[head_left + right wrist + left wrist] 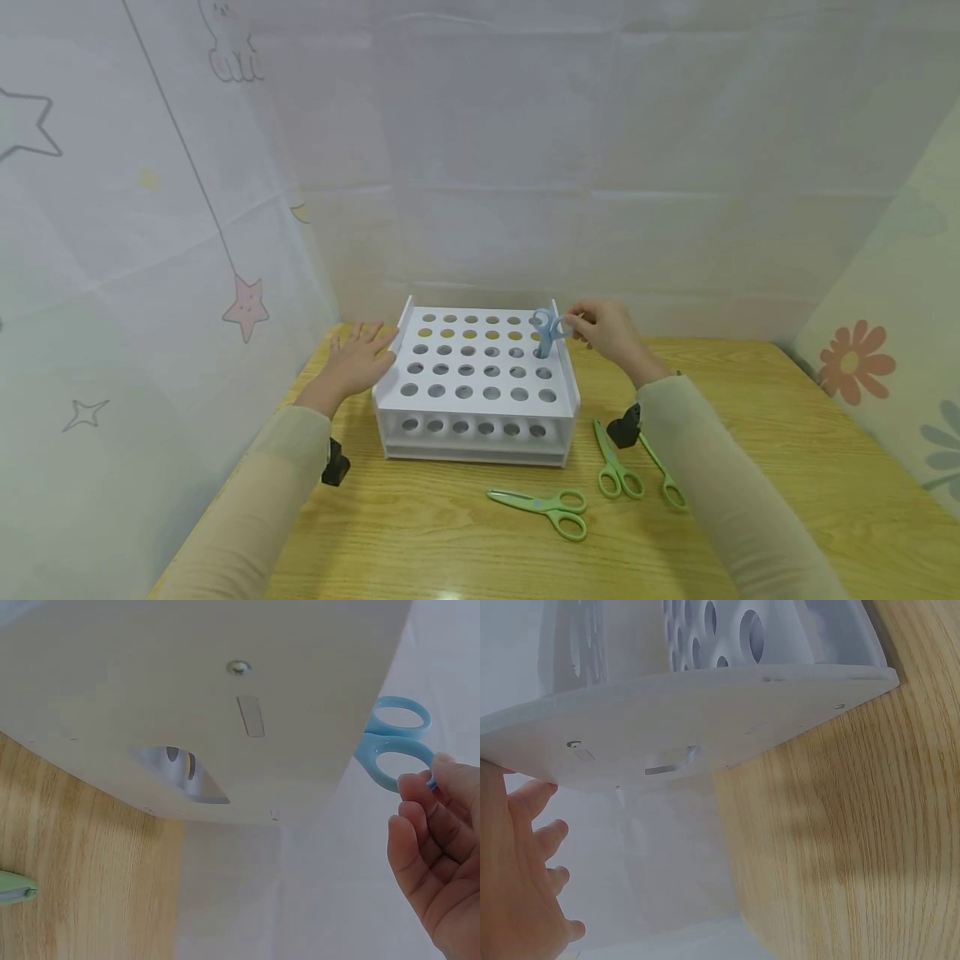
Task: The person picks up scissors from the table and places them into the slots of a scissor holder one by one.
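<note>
A white rack (480, 402) with rows of round holes stands on the table. Blue scissors (546, 343) sit handles-up in a hole near its right side, with the blades hidden below the top board. My right hand (606, 333) pinches one handle loop between thumb and forefinger; the right wrist view shows the blue loops (384, 776) beyond the rack's side panel. On the other side, my left hand (358, 362) has its fingers spread, and its thumb side rests at the rack's left panel (690, 727).
Green scissors (536, 503) lie on the table in front of the rack. Another green pair (611, 462) lies to the right, beside a third green pair (670, 487) partly covered by my right sleeve. A pale sheet (480, 167) hangs behind the wooden table (405, 533).
</note>
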